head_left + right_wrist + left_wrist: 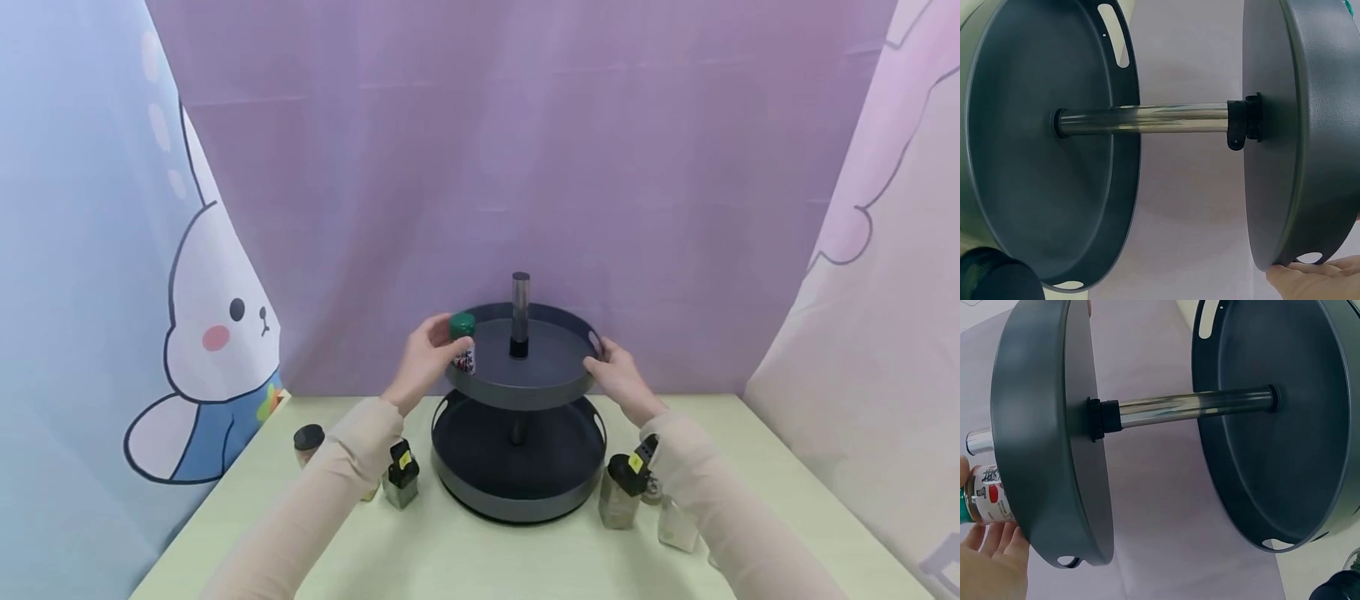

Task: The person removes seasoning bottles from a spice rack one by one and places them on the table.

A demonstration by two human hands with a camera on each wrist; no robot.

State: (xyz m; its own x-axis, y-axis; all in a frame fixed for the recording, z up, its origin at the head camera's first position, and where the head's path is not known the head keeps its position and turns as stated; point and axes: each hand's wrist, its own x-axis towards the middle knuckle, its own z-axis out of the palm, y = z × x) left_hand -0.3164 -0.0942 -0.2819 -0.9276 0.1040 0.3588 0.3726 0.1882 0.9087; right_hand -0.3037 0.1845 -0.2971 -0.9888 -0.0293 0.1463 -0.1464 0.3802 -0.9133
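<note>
My left hand holds a small spice jar with a green cap and a printed label, fingers behind it and thumb in front. The jar stands upright at the left side of the upper tray of a dark grey two-tier round stand; whether its base touches the tray is hard to tell. On the opposite side, my right hand grips the upper tray's rim beside its handle slot. In the right wrist view those fingers lie against the rim. A metal pole joins the upper tray to the lower tray.
Left of the stand are a black-capped jar and a square black-topped jar. Several more stand on the right, including a black-lidded jar and a clear one, partly behind my right sleeve. A purple curtain hangs behind the table.
</note>
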